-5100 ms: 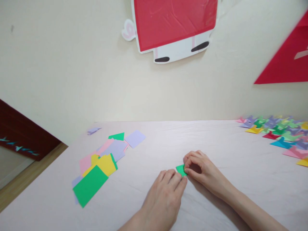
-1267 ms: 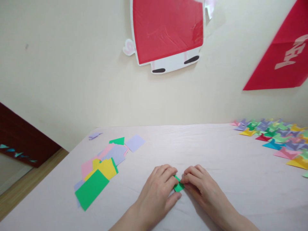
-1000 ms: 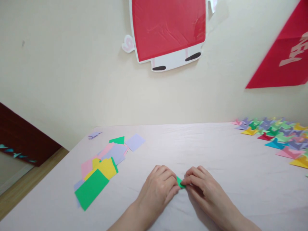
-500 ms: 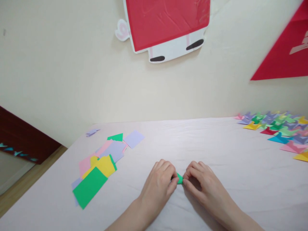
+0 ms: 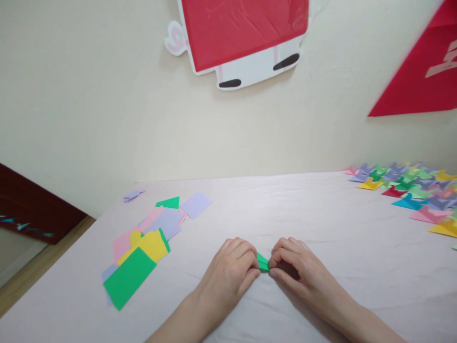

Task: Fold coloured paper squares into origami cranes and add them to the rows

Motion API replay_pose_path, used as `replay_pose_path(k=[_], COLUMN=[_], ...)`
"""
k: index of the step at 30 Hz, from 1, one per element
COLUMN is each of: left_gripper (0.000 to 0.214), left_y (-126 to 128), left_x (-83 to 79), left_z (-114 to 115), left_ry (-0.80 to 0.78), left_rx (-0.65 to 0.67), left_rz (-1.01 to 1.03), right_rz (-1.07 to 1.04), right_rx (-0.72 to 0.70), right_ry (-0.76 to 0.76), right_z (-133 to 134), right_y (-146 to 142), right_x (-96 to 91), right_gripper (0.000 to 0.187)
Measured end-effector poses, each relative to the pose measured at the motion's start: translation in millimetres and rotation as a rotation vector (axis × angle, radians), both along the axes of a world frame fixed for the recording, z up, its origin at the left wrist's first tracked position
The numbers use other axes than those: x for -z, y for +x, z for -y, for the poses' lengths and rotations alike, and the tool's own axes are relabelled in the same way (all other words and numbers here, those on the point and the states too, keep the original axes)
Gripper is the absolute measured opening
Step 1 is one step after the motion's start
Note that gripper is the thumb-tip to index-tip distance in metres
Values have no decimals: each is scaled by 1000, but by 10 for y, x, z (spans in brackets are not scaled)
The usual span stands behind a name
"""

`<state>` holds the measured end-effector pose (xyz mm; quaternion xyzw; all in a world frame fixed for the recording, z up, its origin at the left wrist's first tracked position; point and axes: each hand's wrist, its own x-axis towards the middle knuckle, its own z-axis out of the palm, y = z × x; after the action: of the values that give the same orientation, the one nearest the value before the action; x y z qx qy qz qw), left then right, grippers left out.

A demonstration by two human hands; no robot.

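Note:
A small folded piece of green paper [image 5: 263, 262] lies between my two hands, low over the pale cloth-covered table [image 5: 228, 214]. My left hand [image 5: 233, 267] pinches its left part between thumb and fingers, covering that end. At the paper's right corner, my right hand [image 5: 298, 267] holds the tip between thumb and forefinger. A crease line runs along the visible green part. How the paper is folded beneath my left fingers is hidden.
To the left lie loose paper sheets in pink, purple and yellow, with a green sheet [image 5: 130, 278] in front. Rows of folded paper pieces [image 5: 407, 186] stand at the right. Behind the table rises a wall [image 5: 228, 133] with a red and white cutout [image 5: 246, 38].
My left fingers have shifted slightly back from the green paper, so more of it shows, with its crease. My right hand still pinches the tip. The whole view has moved a little.

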<state>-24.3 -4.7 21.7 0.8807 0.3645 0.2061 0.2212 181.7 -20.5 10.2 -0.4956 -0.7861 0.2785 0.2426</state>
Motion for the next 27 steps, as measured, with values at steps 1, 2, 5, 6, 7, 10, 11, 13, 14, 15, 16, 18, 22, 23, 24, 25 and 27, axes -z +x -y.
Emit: replay_pose_path(k=[1, 2, 5, 6, 7, 10, 11, 13, 14, 15, 16, 18, 22, 23, 24, 25, 27], left_gripper=[13, 13, 15, 16, 16, 17, 16, 14, 13, 12, 12, 12, 13, 13, 14, 14, 14], left_y=[8, 16, 38, 45, 51, 75, 85, 106, 116, 124, 131, 137, 131, 130, 129, 129, 133], left_x=[8, 13, 22, 26, 31, 53, 60, 72, 76, 78, 79, 78, 76, 75, 73, 70, 66], left_z=[2, 7, 30, 38, 46, 63, 66, 70, 71, 72, 73, 74, 76, 75, 74, 72, 66], left_ry=[5, 5, -16, -22, -27, -30, -29, -28, -28, -30, -34, -42, -62, -66, -67, -67, -65], left_rx=[-12, -32, -92, -111, -131, -191, -206, -231, -242, -249, -256, -266, -268, -266, -265, -266, -269], left_rz=[9, 22, 63, 73, 78, 80, 77, 68, 63, 60, 57, 59, 72, 73, 72, 70, 65], right_rz=[1, 5, 31, 42, 52, 75, 82, 97, 103, 108, 112, 121, 132, 125, 112, 96, 66], right_rx=[4, 9, 38, 47, 54, 67, 72, 82, 84, 85, 85, 87, 89, 88, 82, 73, 49], right_ry=[1, 2, 3, 4, 7, 16, 18, 28, 38, 51, 65, 92, 103, 102, 98, 95, 86], right_z=[0, 0, 7, 10, 14, 25, 28, 32, 34, 35, 36, 37, 30, 28, 25, 22, 16], right_y=[-4, -10, -33, -43, -54, -83, -90, -101, -105, -108, -109, -111, -104, -99, -93, -86, -74], right_x=[2, 4, 8, 9, 9, 6, 5, 6, 10, 15, 23, 40, 61, 61, 60, 57, 54], right_gripper=[14, 14, 14, 14, 13, 13, 13, 13, 14, 14, 15, 15, 15, 16, 16, 15, 11])
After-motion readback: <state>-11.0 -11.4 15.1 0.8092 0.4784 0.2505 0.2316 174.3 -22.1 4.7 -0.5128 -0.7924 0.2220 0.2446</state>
